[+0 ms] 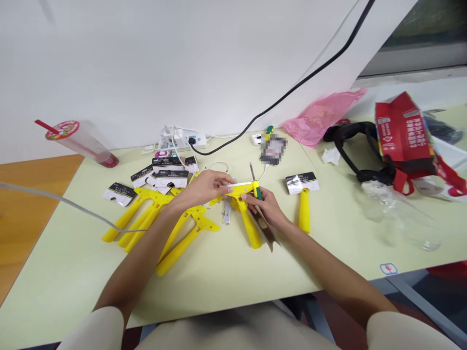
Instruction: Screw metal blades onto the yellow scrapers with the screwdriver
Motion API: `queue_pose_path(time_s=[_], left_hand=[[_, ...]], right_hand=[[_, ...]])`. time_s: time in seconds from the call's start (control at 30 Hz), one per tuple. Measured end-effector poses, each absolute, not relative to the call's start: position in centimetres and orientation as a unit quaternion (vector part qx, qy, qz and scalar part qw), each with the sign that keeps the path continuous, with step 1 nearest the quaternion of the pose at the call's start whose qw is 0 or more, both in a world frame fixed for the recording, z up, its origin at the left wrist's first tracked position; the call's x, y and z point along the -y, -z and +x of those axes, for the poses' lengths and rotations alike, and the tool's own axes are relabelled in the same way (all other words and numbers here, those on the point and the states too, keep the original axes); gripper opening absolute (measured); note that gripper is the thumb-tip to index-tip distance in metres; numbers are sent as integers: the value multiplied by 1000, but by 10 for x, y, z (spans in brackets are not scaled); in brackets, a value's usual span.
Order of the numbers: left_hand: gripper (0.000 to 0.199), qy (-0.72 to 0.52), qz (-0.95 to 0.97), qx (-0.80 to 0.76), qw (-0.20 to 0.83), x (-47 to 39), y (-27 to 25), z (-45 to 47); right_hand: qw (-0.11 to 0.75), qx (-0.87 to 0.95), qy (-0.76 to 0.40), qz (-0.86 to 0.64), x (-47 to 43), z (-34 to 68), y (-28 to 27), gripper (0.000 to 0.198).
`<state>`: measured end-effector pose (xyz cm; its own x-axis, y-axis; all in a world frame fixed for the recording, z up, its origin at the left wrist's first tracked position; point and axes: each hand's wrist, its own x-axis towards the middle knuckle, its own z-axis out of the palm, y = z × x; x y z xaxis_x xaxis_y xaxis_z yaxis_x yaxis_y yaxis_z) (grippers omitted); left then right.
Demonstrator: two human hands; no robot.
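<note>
Yellow plastic fills the grip: both hands meet at the head of a tool [251, 228], held just above the table [219, 282], its shaft slanting toward five o'clock. The left hand [206, 187] curls at the head's left end, fingertips pinching near a white strip along its top edge. The right hand [269, 206] closes on a screwdriver [258, 190] whose tip points to about twelve, its thumb against the tool; how firmly that thumb presses, I cannot tell. A brown card [263, 224] hangs below this hand. Steadying the head and bringing its parts together seems to be the step in hand; the next move, I judge, calls for a still left pinch while the screwdriver is turned onto the fastening. At eight o'clock, just beside the tool, lies a metal strip [226, 214] with small bits around it. Farther out, spare tools [178, 248] cluster from eight to nine, with tags [168, 179] at ten and a cup [89, 148] leaning beyond. A phone [272, 149] sits at one, a pink bag [321, 116] past it, a red bag [404, 126] at two, and a lone tool [304, 211] at three.
</note>
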<state>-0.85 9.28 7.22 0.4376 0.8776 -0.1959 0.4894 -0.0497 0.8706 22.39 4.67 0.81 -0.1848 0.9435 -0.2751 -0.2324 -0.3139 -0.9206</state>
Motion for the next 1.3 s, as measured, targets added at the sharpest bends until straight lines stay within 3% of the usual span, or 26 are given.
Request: queue_pose_path(time_s=[0.3,0.53,0.77,1.3], left_hand=[[37,-223,707,-477,472,-91,-73,-6],[34,-253,836,-458,166,-72,-83,9],[45,-120,877,-463,-38,-35,-67,48],[81,-62,849,-523,-42,-14,-32,71]], right_hand=[[455,373,-661,-465,-46,225,-11,48],[496,346,-651,-458,-49,226,-10,53],[537,322,-627,-464,-54,227,-8,56],[562,305,-617,-459,-54,228,-2,58]])
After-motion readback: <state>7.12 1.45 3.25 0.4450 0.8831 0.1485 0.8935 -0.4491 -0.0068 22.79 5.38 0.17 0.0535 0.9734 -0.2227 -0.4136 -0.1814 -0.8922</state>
